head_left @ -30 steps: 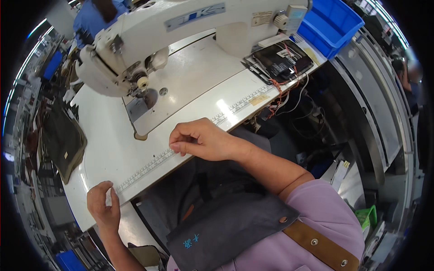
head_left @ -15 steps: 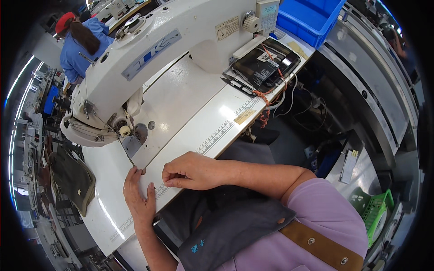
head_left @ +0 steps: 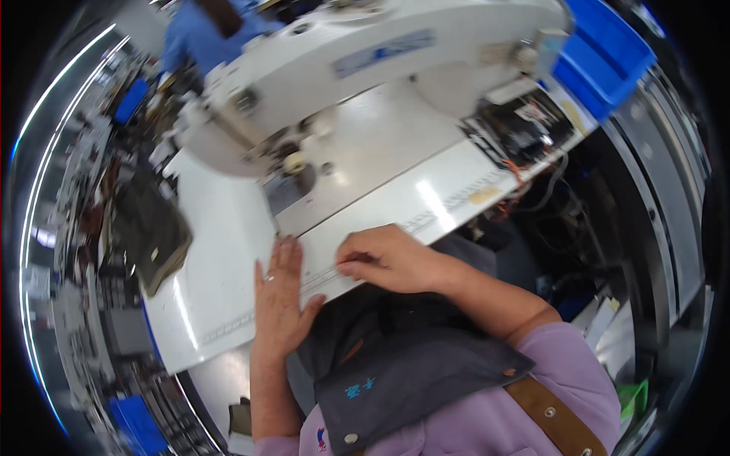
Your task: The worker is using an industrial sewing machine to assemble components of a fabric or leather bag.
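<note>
A: How are the fingers?
B: The left hand [head_left: 280, 308] lies back up, fingers stretched out, the little one slightly apart, thumb spread toward the right hand [head_left: 395, 260]. That one is curled, thumb tip near the forefinger; I can't tell whether anything is pinched there.
A: What are they over?
B: The white tabletop [head_left: 209, 254], on the operator's side of the sewing machine [head_left: 293, 87]. The left fingertips come near the front-left corner of its bed plate [head_left: 380, 144]; contact I can't judge.
A: How much room?
B: A narrow gap separates the hands. Both wrists cross the front edge, above the dark apron [head_left: 426, 380]. Leftward, white surface runs to a dark cloth stack [head_left: 152, 228], well apart from the hand. On the right, the strip between bed plate and edge leads to a black packet [head_left: 525, 125], with the blue bin [head_left: 620, 87] beyond.
A: What's hard to see?
B: Everything is smeared by blur, so the needle area and the packet's details are unclear. The left hand covers part of the printed ruler [head_left: 228, 328]. The bin and a person in blue [head_left: 186, 42] are cut off at the top.
</note>
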Available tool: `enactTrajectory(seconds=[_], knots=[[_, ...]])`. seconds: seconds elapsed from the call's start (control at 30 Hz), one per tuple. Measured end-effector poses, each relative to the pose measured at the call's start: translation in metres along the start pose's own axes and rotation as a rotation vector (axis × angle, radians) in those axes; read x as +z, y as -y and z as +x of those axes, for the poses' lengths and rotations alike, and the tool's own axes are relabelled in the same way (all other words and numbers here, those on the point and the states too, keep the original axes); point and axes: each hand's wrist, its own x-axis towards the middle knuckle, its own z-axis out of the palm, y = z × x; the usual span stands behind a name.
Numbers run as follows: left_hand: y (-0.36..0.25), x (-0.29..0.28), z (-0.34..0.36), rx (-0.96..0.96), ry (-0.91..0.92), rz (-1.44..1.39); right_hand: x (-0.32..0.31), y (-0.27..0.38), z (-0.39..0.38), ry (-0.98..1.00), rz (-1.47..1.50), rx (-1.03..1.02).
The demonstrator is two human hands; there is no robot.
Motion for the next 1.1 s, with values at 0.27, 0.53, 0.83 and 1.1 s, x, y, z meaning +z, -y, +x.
enactTrajectory(seconds=[0.27,0.53,0.83,1.1], knots=[[0.039,-0.017,-0.048,0.091,-0.005,-0.223,-0.011,0.022,0.007,0.05,0.051,0.192],[0.184,-0.049,-0.049,-0.452,-0.62,-0.653,0.008,0.016,0.028,-0.025,-0.293,0.095],[0.312,-0.123,0.049,-0.527,-0.717,-0.15,0.013,0.019,0.03,-0.042,-0.424,0.017],[0.387,-0.14,0.128,-0.572,-0.357,0.008,-0.004,0.004,0.027,-0.011,-0.482,-0.071]])
